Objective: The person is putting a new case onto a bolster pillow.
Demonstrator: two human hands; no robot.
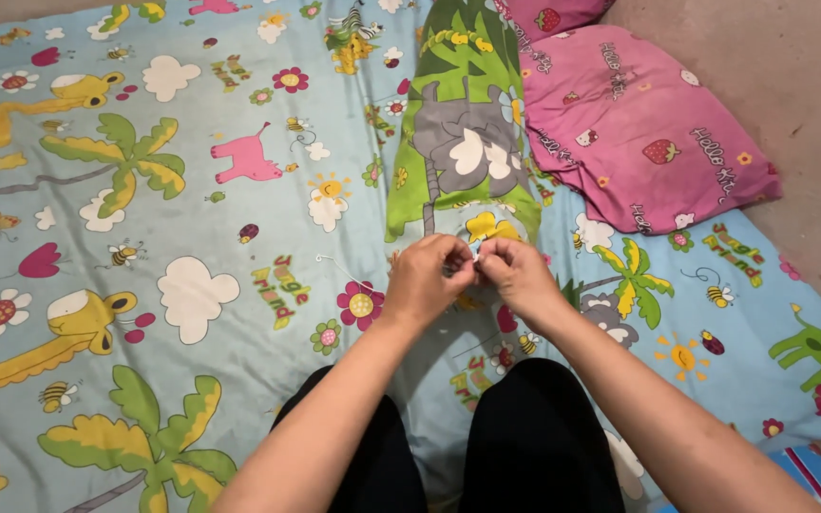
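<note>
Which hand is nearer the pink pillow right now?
Right. The right hand sits just below-left of the pink pillow; the left hand is farther left, beside it.

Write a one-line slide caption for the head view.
Left hand and right hand pinch a white thread over a cartoon bedsheet, beside a pink pillow.

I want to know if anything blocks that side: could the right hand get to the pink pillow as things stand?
Probably yes. The right hand is pinched together with the left hand over the sheet, and only flat bedding and the edge of the green pillow lie between it and the pink pillow. Both hands look busy, though.
</note>
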